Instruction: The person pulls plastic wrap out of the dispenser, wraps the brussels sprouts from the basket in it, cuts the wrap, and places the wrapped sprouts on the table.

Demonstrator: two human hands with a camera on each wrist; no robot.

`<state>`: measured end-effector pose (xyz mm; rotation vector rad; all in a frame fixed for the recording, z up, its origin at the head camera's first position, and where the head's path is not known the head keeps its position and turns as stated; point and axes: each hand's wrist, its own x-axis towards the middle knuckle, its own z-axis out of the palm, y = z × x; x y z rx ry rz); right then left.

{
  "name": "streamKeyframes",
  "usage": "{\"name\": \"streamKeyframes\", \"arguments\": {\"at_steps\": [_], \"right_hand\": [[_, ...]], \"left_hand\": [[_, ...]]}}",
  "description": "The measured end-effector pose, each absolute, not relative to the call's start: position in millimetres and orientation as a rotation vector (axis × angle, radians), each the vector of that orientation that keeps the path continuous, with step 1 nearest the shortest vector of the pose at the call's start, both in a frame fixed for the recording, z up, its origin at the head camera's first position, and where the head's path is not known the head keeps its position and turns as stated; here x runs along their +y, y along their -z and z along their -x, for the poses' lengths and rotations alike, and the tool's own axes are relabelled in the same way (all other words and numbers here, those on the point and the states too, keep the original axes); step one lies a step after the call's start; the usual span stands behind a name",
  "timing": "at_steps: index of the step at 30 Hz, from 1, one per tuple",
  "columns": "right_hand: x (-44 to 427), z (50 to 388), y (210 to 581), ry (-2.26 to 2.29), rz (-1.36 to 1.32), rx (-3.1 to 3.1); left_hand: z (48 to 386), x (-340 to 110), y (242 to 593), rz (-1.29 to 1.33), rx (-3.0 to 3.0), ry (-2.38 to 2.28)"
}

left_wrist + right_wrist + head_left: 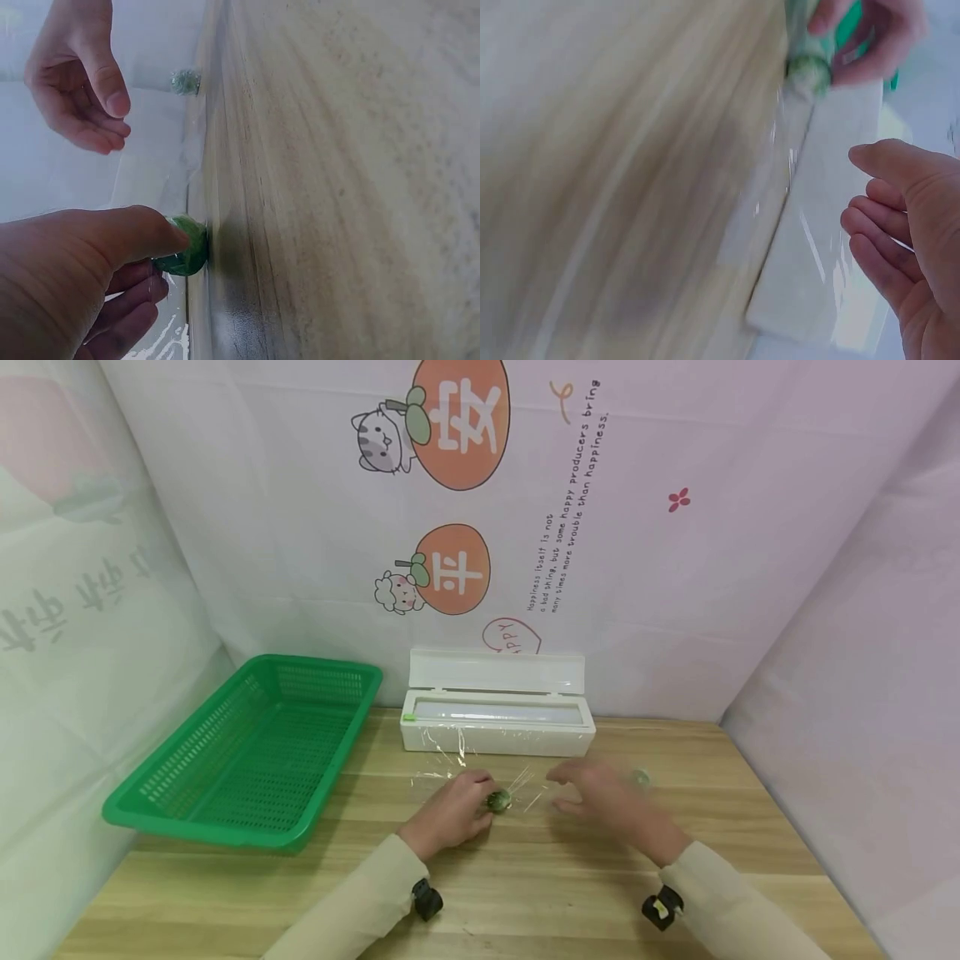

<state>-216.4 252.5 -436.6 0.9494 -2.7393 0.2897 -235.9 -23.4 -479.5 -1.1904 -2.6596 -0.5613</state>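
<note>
A small round green vegetable (498,801), rather like a Brussels sprout, lies on cling film (442,774) in front of a white film dispenser (498,739). My left hand (453,810) pinches this vegetable, with the thumb across it in the left wrist view. Some film clings about it. To the right, my right hand (611,802) is held above the table with loosely bent fingers and nothing in them. It is blurred in the head view. Just behind it sits a second pale green round piece (642,778), also seen in the left wrist view (184,82).
A green plastic basket (322,793) stands at the left on the wooden table (525,893). The dispenser's lid (497,673) is raised against the printed cloth backdrop (637,610). Cloth walls close in both sides.
</note>
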Motion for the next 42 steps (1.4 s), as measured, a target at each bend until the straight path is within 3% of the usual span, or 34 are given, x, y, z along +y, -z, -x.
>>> {"name": "streamKeyframes", "arguments": {"at_steps": [14, 42], "right_hand": [[200, 226, 463, -0.459, -1.144, -2.654], [189, 252, 485, -0.583, -1.003, -2.664]], "left_hand": [[248, -17, 481, 1.145, -2.722, 0.678], [258, -18, 486, 1.094, -2.661, 0.657]]}}
